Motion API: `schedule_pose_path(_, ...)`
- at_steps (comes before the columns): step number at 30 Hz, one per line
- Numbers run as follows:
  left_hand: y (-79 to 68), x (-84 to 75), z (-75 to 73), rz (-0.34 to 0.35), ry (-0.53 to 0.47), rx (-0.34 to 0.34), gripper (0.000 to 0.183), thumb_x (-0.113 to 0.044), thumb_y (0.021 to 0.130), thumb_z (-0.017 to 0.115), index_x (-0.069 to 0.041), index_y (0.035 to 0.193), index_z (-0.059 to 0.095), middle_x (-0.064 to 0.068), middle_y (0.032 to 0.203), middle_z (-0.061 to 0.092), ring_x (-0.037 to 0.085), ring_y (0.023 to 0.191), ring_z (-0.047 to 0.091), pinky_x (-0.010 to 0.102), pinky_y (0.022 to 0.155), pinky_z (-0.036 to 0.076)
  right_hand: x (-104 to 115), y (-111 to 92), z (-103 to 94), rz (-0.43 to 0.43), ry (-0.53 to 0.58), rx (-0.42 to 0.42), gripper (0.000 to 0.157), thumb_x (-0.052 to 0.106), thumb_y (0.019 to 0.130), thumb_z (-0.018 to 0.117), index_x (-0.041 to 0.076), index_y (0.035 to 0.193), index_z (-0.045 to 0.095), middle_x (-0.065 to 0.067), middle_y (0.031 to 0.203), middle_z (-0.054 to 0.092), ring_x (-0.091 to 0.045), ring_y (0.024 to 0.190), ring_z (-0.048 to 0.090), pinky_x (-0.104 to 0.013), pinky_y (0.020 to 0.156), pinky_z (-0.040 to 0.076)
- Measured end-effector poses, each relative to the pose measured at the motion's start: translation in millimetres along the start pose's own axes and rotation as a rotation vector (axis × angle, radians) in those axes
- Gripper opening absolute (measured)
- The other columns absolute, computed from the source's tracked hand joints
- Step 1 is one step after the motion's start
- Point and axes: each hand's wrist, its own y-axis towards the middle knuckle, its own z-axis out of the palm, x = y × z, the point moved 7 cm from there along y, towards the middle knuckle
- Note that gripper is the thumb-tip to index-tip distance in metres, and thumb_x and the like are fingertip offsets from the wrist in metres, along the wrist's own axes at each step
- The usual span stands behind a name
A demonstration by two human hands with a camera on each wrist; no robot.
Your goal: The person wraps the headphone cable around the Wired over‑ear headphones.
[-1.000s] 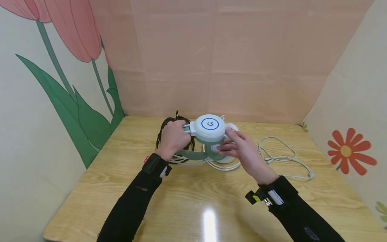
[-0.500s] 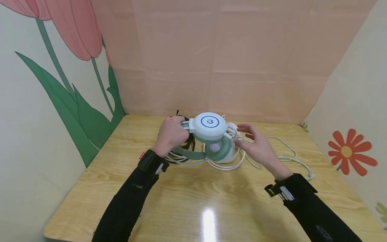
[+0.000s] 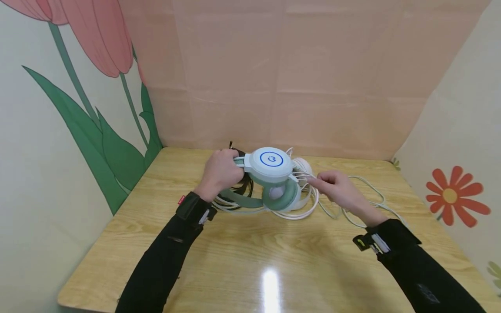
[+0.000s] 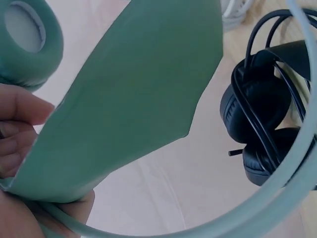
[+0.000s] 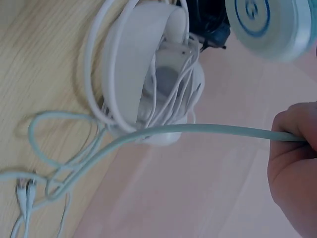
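My left hand [image 3: 223, 171] grips the mint-green and white headphones [image 3: 271, 161] by the headband, holding them above the table. In the left wrist view, fingers curl round the green padded band [image 4: 129, 99], with a round ear pad [image 4: 52, 49] beside them. The ear cup facing up has a blue ring and logo. To the right of that cup, my right hand [image 3: 340, 191] pinches a pale green cable [image 5: 208, 129] between thumb and fingers. This cable runs down to loose loops on the tabletop, where its plugs [image 5: 22, 198] lie.
White headphones [image 5: 131, 59] with cable wound round them stand behind the green pair. Black headphones [image 4: 257, 104] with dark cords are at the back left, partly covered by my left hand in the head view. The wooden table [image 3: 235, 269] meets a pinkish backdrop [image 3: 332, 87].
My right hand has left the ear cup, moved right and closed its fingers on the cable. The left hand keeps its grip on the headphones, nearly still.
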Motion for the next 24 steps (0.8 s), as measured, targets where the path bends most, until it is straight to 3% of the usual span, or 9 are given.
schedule_pose_path(8, -0.3, -1.2, 4.5, 0.026, 0.09, 0.05, 0.017, -0.007, 0.074, 0.062, -0.014, 0.065, 0.049, -0.004, 0.06, 0.035, 0.016, 0.054, 0.039, 0.028, 0.052, 0.028, -7.1, -15.7, -14.1, 0.022, -0.255, 0.114, 0.045, 0.035, 0.1, 0.063, 0.015, 0.065, 0.044, 0.008, 0.058, 0.028, -0.006, 0.05, 0.027, -0.029, 0.051, 0.026)
schedule_pose_path(15, -0.3, 11.7, 3.9, -0.015, 0.059, 0.073, 0.017, -0.002, 0.072, 0.057, -0.014, 0.065, 0.046, -0.003, 0.061, 0.036, 0.016, 0.054, 0.037, 0.027, 0.051, 0.028, -34.8, -32.1, -34.3, 0.063, -0.214, 0.176, 0.047, 0.031, 0.103, 0.058, 0.01, 0.064, 0.042, 0.008, 0.057, 0.03, -0.005, 0.049, 0.026, -0.029, 0.048, 0.029)
schedule_pose_path(19, -1.7, 26.7, -5.8, -0.072, 0.01, 0.075, 0.013, -0.003, 0.068, 0.055, -0.013, 0.067, 0.047, 0.0, 0.063, 0.042, 0.018, 0.054, 0.041, 0.029, 0.05, 0.031, -67.2, -48.3, -58.9, 0.139, -0.191, 0.178, 0.051, 0.033, 0.106, 0.053, 0.005, 0.064, 0.043, 0.008, 0.054, 0.029, -0.005, 0.046, 0.024, -0.031, 0.045, 0.03)
schedule_pose_path(24, -2.3, 45.2, -19.3, -0.093, 0.039, 0.045, 0.015, -0.004, 0.069, 0.055, -0.014, 0.063, 0.044, 0.0, 0.06, 0.043, 0.019, 0.053, 0.043, 0.03, 0.052, 0.031, -109.6, -75.5, -88.2, 0.255, -0.124, 0.177, 0.056, 0.033, 0.109, 0.046, -0.001, 0.065, 0.041, 0.006, 0.05, 0.029, -0.009, 0.04, 0.024, -0.035, 0.041, 0.035)
